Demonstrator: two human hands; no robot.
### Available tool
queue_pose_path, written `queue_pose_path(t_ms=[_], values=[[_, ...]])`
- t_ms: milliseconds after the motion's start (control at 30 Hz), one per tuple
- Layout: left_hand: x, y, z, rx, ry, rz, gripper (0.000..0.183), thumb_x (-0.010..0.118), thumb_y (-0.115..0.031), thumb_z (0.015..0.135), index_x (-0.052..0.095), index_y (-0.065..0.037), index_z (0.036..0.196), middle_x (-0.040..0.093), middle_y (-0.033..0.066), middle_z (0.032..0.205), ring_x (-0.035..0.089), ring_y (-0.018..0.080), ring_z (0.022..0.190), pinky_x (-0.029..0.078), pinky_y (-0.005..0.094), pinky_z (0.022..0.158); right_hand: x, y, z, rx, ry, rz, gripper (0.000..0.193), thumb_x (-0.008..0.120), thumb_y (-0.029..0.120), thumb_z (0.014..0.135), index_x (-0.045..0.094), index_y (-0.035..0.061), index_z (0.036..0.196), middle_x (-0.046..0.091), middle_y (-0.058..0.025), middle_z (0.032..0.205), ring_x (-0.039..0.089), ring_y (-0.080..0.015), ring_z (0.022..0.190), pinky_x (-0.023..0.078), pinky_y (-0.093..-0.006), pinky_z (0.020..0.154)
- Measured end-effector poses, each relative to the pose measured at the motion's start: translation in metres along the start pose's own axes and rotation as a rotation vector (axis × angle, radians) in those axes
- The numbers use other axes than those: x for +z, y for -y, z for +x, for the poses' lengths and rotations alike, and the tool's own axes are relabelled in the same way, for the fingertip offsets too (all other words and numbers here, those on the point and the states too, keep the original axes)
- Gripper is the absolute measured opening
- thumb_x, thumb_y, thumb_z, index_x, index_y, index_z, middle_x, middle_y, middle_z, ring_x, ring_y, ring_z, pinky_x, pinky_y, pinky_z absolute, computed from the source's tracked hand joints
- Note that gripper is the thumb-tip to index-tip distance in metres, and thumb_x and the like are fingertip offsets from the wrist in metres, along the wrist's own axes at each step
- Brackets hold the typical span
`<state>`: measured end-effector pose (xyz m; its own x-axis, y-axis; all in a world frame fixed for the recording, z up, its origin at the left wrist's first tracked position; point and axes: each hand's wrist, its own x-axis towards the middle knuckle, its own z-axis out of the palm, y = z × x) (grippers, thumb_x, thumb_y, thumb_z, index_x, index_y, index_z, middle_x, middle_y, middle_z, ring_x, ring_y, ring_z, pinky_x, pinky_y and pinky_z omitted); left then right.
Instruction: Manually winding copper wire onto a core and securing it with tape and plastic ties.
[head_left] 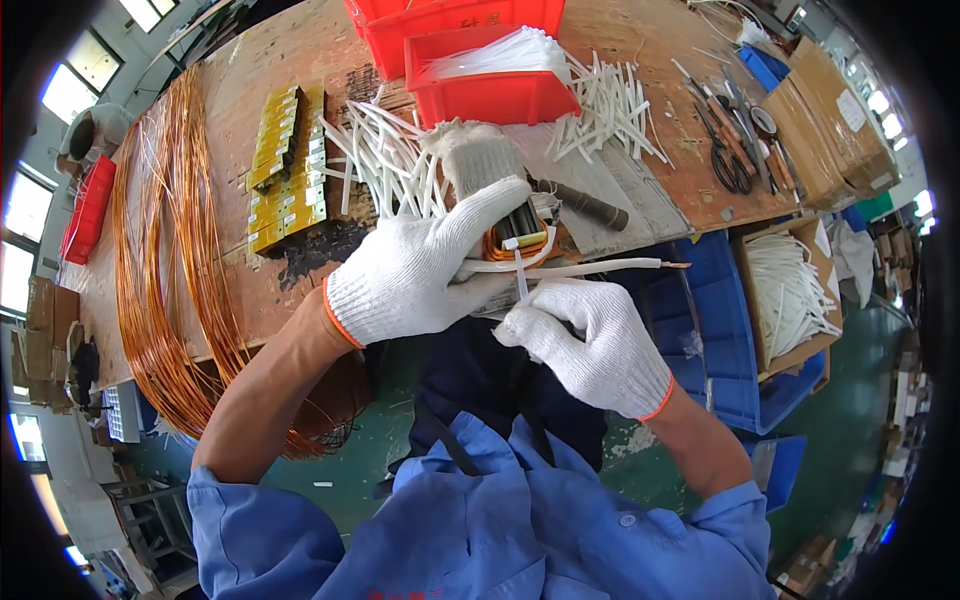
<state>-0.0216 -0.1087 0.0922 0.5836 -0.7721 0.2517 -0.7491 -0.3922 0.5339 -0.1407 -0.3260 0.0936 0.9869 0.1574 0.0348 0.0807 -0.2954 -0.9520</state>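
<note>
My left hand [425,265], in a white knitted glove, is closed around a copper-wound coil [497,247] at the table's near edge. Two leads in white sleeving [610,267] run out to the right from the coil, one ending in bare copper. A thin white cable tie [521,278] hangs down from the coil's near side. Its lower end is pinched in the fingers of my right hand [600,345], gloved the same way. Just beyond the coil is a block wrapped in greyish cloth [480,160]. Part of the coil is hidden behind my left hand.
A red bin of cable ties [490,100] stands at the back, with loose white sleeves [385,160] beside it. Yellow-wrapped parts [288,190] and long copper wires [165,260] lie left. To the right are a dark rod [590,205], scissors [730,165] and a carton of white sleeves [790,290].
</note>
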Motion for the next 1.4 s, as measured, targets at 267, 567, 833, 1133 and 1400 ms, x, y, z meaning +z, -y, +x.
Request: queue_pose_path(t_ms=[267,567,833,1133,1400], values=[[0.003,0.005,-0.002,0.044,-0.036,-0.025,0.093,0.092,-0.008,0.083,0.05,-0.009,0.166,0.065,0.0099,0.079,0.073,0.0269,0.071,0.059,0.0371,0.07,-0.001,0.022,0.014,0.23,0.019,0.162,0.025,0.074,0.02,0.107,0.081,-0.0034,0.102,0.076,-0.0095,0.077,0.066,-0.0087,0.07,0.052,-0.0317,0.063],[0.003,0.006,-0.002,0.029,-0.029,0.011,0.087,0.087,-0.02,0.09,0.046,-0.008,0.165,0.075,0.0141,0.083,0.078,0.0349,0.076,0.063,0.0437,0.071,0.014,0.004,0.034,-0.48,-0.641,-0.411,0.037,0.096,0.021,0.085,0.077,0.0045,0.112,0.07,-0.0105,0.099,0.072,-0.0254,0.088,0.059,-0.0379,0.073],[0.003,0.001,-0.001,-0.008,-0.012,-0.03,0.087,0.091,-0.01,0.088,0.05,-0.007,0.165,0.073,0.0137,0.083,0.078,0.0286,0.074,0.063,0.0375,0.074,0.031,-0.017,-0.018,-0.519,-0.384,-0.148,0.01,0.076,-0.003,0.093,0.076,0.0022,0.102,0.072,-0.012,0.103,0.07,-0.0273,0.093,0.058,-0.036,0.083],[0.006,0.012,-0.004,0.134,-0.126,0.031,0.079,0.084,-0.026,0.095,0.047,-0.01,0.163,0.076,0.0154,0.08,0.078,0.0391,0.071,0.064,0.0457,0.067,0.032,0.03,0.027,-0.329,-0.457,0.341,0.008,0.065,0.005,0.112,0.068,0.0004,0.107,0.072,-0.0037,0.08,0.058,-0.0046,0.057,0.048,-0.0253,0.054],[0.007,0.005,-0.002,0.059,-0.057,0.0,0.088,0.091,-0.011,0.088,0.05,-0.008,0.166,0.068,0.0091,0.076,0.074,0.0242,0.067,0.06,0.0344,0.068,0.099,-0.054,-0.112,0.222,-0.175,0.391,0.013,0.062,0.0,0.109,0.068,-0.0015,0.12,0.074,-0.0056,0.082,0.067,-0.0078,0.06,0.054,-0.025,0.056]])
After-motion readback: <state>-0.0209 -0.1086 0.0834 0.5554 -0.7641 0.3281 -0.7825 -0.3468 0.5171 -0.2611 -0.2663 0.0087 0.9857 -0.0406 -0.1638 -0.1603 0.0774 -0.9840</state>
